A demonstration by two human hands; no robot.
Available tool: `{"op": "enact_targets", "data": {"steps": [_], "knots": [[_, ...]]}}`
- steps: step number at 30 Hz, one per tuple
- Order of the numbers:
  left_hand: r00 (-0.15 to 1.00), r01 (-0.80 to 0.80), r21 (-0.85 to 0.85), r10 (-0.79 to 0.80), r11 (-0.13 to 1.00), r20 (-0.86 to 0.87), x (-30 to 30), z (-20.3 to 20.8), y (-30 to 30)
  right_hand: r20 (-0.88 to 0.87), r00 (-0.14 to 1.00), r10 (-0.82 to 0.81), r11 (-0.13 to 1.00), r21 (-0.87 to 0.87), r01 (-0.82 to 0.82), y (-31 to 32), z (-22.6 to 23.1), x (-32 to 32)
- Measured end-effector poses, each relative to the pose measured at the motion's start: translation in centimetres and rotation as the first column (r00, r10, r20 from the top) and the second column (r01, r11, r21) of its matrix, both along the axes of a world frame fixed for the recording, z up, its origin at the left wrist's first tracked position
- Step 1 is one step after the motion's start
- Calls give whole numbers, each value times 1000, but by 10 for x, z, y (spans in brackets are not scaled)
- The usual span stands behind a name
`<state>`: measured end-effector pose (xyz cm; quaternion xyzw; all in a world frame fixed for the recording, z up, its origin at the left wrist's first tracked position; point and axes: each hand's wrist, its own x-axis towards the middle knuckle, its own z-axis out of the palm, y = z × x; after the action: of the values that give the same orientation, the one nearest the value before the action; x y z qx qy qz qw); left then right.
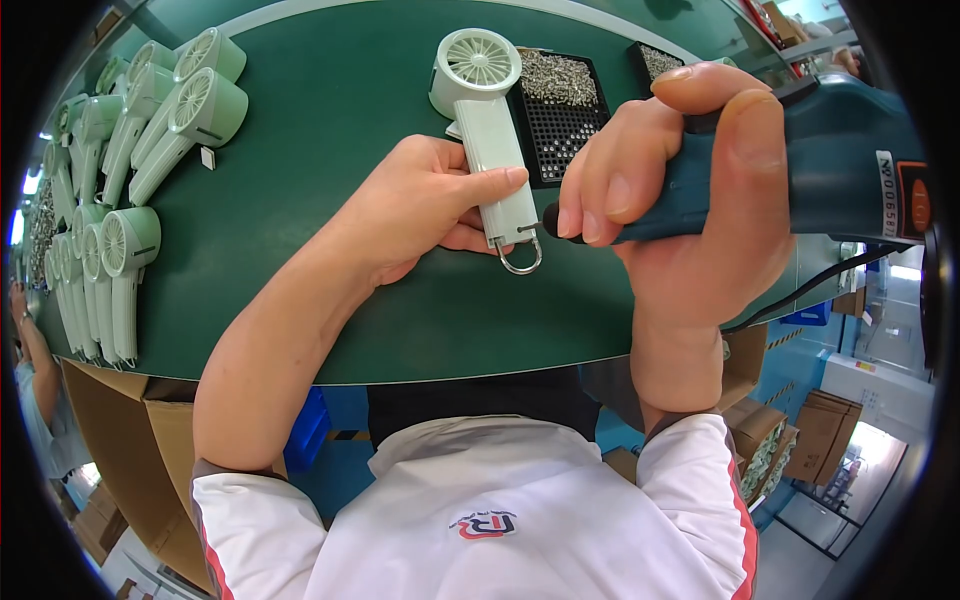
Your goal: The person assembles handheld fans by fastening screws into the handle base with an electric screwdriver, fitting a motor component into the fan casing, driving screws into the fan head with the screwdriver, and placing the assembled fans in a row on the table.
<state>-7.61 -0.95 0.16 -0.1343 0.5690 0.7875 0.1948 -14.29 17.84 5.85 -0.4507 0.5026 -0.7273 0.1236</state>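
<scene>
A pale green handheld fan (493, 140) lies on the green table, its round grille at the far end and a metal loop at the near end of its handle. My left hand (435, 195) is closed round the handle, thumb on top. My right hand (690, 170) grips a dark blue electric screwdriver (850, 165), held sideways. Its thin bit points left and meets the side of the handle near the loop; whether it sits in a screw I cannot tell. Beyond my right fingers stands a black screw tray (548, 125) with a heap of small screws.
Several pale green fans (130, 240) stand and lean in rows at the left of the table. A second screw tray (655, 62) is at the far right. A black cable (810, 290) hangs from the screwdriver. Cardboard boxes (125, 440) stand below the near left edge.
</scene>
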Motion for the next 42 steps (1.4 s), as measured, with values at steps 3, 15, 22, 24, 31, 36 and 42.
{"op": "enact_targets", "data": {"steps": [3, 15, 22, 24, 31, 36, 42], "knots": [[1000, -17, -5, 17, 1000, 5, 0, 1, 1, -108, 983, -148, 987, 42, 153, -6, -2, 6], [999, -29, 6, 29, 1000, -32, 2, 6, 1, -134, 918, -373, 928, -55, 369, -29, -1, 20], [999, -33, 41, 35, 999, -29, -1, 0, 3, -162, 843, -512, 858, -139, 495, -32, 1, 23], [997, -24, 31, 26, 999, -69, 3, -1, 0, 83, 911, -403, 913, -36, 407, -34, 5, 25], [995, -86, -80, 82, 993, -60, 5, -1, 14, 521, 615, -592, 789, 221, 573, 45, 37, 14], [976, -199, -235, 171, 951, -134, 14, 5, 16, 127, 644, -755, 507, 736, 449, 97, -8, 0], [944, -331, -654, 240, 680, -228, 28, 21, 10, -762, 509, -400, -156, 604, 782, 101, -52, 6]]}}
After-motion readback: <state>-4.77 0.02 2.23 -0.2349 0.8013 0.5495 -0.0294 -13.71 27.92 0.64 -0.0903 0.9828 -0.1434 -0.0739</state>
